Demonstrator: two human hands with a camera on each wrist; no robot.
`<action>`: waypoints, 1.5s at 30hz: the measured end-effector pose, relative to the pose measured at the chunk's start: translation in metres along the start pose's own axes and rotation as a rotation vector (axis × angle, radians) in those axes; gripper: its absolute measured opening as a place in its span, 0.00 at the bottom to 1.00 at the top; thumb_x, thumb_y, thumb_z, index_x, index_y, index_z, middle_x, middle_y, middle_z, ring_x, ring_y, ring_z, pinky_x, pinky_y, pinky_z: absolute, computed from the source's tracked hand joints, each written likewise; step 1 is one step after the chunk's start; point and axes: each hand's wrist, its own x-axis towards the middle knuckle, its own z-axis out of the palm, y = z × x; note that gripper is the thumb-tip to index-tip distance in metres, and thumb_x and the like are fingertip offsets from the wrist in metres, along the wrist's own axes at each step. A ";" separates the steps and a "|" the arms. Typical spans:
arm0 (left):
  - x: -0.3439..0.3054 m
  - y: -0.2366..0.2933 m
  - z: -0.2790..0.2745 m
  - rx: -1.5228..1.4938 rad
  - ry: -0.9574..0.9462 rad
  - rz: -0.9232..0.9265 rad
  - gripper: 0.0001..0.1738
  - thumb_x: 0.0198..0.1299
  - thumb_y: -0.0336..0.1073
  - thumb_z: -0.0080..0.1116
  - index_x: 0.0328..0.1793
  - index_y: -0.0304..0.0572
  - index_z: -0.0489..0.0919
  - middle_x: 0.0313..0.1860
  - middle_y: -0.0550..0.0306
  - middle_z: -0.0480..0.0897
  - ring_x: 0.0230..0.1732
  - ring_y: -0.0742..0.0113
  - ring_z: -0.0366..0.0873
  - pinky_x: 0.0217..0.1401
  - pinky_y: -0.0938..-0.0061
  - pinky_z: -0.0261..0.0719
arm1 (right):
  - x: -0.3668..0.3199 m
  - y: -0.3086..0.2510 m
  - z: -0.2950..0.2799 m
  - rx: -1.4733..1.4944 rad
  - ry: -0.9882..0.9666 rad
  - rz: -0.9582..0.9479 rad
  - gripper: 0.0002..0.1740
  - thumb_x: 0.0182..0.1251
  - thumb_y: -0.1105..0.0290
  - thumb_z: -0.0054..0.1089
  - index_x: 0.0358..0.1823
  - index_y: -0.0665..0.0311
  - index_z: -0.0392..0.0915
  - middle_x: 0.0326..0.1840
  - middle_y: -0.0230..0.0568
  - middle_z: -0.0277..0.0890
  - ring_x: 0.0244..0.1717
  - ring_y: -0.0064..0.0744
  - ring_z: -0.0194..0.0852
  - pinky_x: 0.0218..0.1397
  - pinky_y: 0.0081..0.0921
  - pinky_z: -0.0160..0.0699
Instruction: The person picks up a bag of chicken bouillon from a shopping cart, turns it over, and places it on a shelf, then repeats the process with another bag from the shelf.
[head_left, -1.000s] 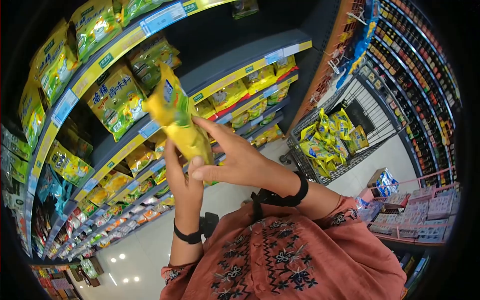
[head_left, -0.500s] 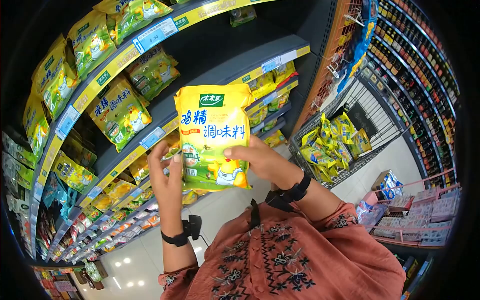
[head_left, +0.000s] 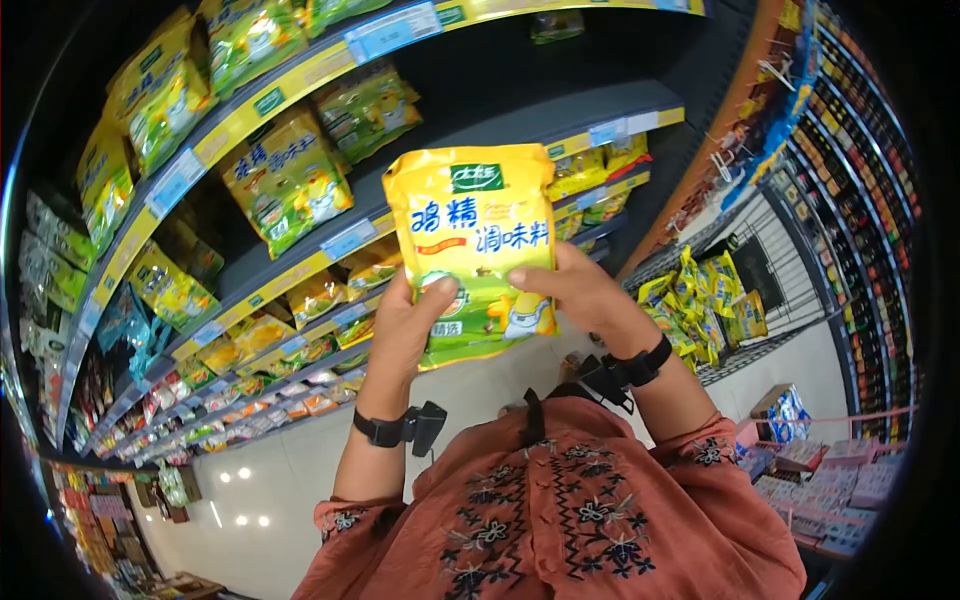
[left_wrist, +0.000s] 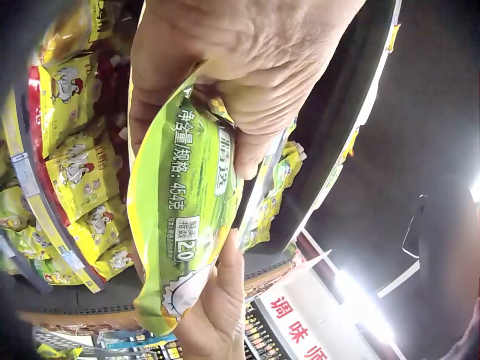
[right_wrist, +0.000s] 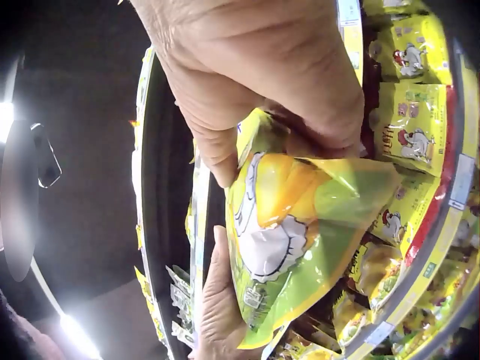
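Observation:
In the head view, a yellow and green bag of chicken seasoning (head_left: 480, 255) is held upright in front of the chest, its printed front toward me. My left hand (head_left: 402, 325) grips its lower left side with the thumb across the front. At the lower right side, my right hand (head_left: 592, 300) pinches it, thumb on the front and the other fingers behind. The left wrist view shows the bag's green lower part (left_wrist: 176, 195), the bottom edge bulging. In the right wrist view, the chicken picture on the bag (right_wrist: 285, 217) shows below the right hand (right_wrist: 255, 67).
Matching bags (head_left: 287, 185) stand on the curved shelf at left, with price tags (head_left: 350, 238) along its edge. A shopping cart (head_left: 790, 270) at right holds several yellow packets (head_left: 705, 300). Beyond it are shelves of jars (head_left: 860, 200); boxes (head_left: 840, 490) sit in a pink rack at lower right.
The bag has turned from edge-on to front-facing. My left hand has shifted from its side edge to a firmer hold with the thumb on the front. The head view has swung slightly left.

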 end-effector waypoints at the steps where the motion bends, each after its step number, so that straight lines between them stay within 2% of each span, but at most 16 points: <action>1: 0.000 0.001 0.000 0.006 -0.001 0.009 0.25 0.68 0.38 0.65 0.67 0.37 0.73 0.58 0.57 0.82 0.53 0.74 0.80 0.54 0.77 0.79 | 0.002 -0.001 0.000 -0.033 0.011 -0.006 0.29 0.69 0.69 0.65 0.69 0.69 0.69 0.64 0.42 0.78 0.62 0.28 0.77 0.67 0.28 0.73; 11: 0.023 0.012 -0.006 0.003 -0.038 0.083 0.26 0.71 0.40 0.62 0.69 0.34 0.71 0.59 0.53 0.82 0.55 0.71 0.80 0.57 0.75 0.79 | 0.032 -0.011 -0.003 -0.051 -0.001 -0.057 0.29 0.69 0.69 0.65 0.69 0.68 0.68 0.63 0.41 0.78 0.63 0.29 0.76 0.67 0.30 0.73; 14: 0.034 0.010 -0.015 0.122 0.036 0.088 0.27 0.72 0.41 0.60 0.70 0.33 0.70 0.59 0.52 0.81 0.56 0.69 0.79 0.58 0.74 0.79 | 0.047 -0.018 -0.010 -0.083 0.040 -0.111 0.26 0.71 0.70 0.62 0.67 0.70 0.70 0.62 0.44 0.79 0.61 0.31 0.79 0.65 0.31 0.77; 15: 0.034 0.007 -0.019 0.159 0.059 0.173 0.27 0.73 0.43 0.59 0.70 0.33 0.69 0.59 0.51 0.80 0.57 0.69 0.78 0.58 0.73 0.78 | 0.051 -0.023 -0.013 -0.070 0.054 -0.108 0.25 0.71 0.71 0.62 0.66 0.71 0.70 0.62 0.44 0.79 0.60 0.31 0.79 0.64 0.32 0.78; 17: 0.033 0.001 -0.031 0.199 0.126 0.177 0.27 0.73 0.43 0.58 0.69 0.32 0.69 0.59 0.51 0.80 0.57 0.68 0.78 0.57 0.73 0.79 | 0.061 -0.036 -0.018 -0.080 0.089 -0.099 0.22 0.72 0.73 0.60 0.64 0.73 0.70 0.61 0.46 0.80 0.56 0.33 0.82 0.61 0.32 0.81; 22: 0.020 0.003 -0.043 0.187 0.189 0.134 0.26 0.74 0.47 0.55 0.67 0.35 0.72 0.59 0.48 0.81 0.56 0.62 0.81 0.53 0.69 0.82 | 0.099 -0.061 -0.030 -0.019 0.063 -0.169 0.21 0.73 0.74 0.60 0.64 0.71 0.70 0.60 0.45 0.80 0.57 0.34 0.82 0.62 0.36 0.83; 28: 0.005 -0.008 -0.053 0.153 0.212 0.119 0.22 0.75 0.44 0.53 0.65 0.36 0.73 0.56 0.48 0.82 0.53 0.62 0.82 0.52 0.70 0.82 | 0.157 -0.073 -0.038 -0.015 0.005 -0.176 0.22 0.72 0.73 0.61 0.64 0.70 0.70 0.59 0.45 0.80 0.58 0.35 0.81 0.61 0.37 0.84; 30: 0.001 -0.013 -0.056 0.125 0.231 0.105 0.21 0.75 0.43 0.53 0.64 0.35 0.74 0.55 0.49 0.83 0.52 0.65 0.82 0.51 0.72 0.82 | 0.176 -0.075 -0.037 -0.012 -0.023 -0.188 0.21 0.72 0.73 0.61 0.63 0.70 0.70 0.58 0.45 0.80 0.58 0.35 0.81 0.60 0.36 0.84; 35: 0.000 -0.012 -0.061 0.090 0.273 0.105 0.20 0.75 0.43 0.54 0.64 0.35 0.75 0.54 0.49 0.83 0.51 0.67 0.82 0.50 0.73 0.81 | 0.217 -0.081 -0.030 -0.044 -0.090 -0.190 0.20 0.68 0.74 0.66 0.58 0.77 0.74 0.52 0.48 0.82 0.51 0.36 0.85 0.58 0.33 0.85; 38: 0.001 -0.011 -0.065 0.087 0.291 0.121 0.20 0.75 0.43 0.54 0.64 0.36 0.75 0.54 0.50 0.83 0.50 0.67 0.82 0.50 0.74 0.81 | 0.231 -0.078 -0.021 -0.048 -0.033 -0.245 0.20 0.67 0.74 0.67 0.57 0.74 0.75 0.54 0.47 0.82 0.52 0.35 0.84 0.58 0.32 0.83; 45: -0.001 -0.015 -0.067 0.088 0.326 0.112 0.19 0.76 0.41 0.53 0.63 0.36 0.75 0.54 0.51 0.83 0.49 0.68 0.82 0.50 0.74 0.81 | 0.263 -0.064 -0.022 -0.088 -0.071 -0.294 0.23 0.65 0.76 0.69 0.61 0.68 0.76 0.56 0.42 0.82 0.55 0.33 0.80 0.62 0.31 0.78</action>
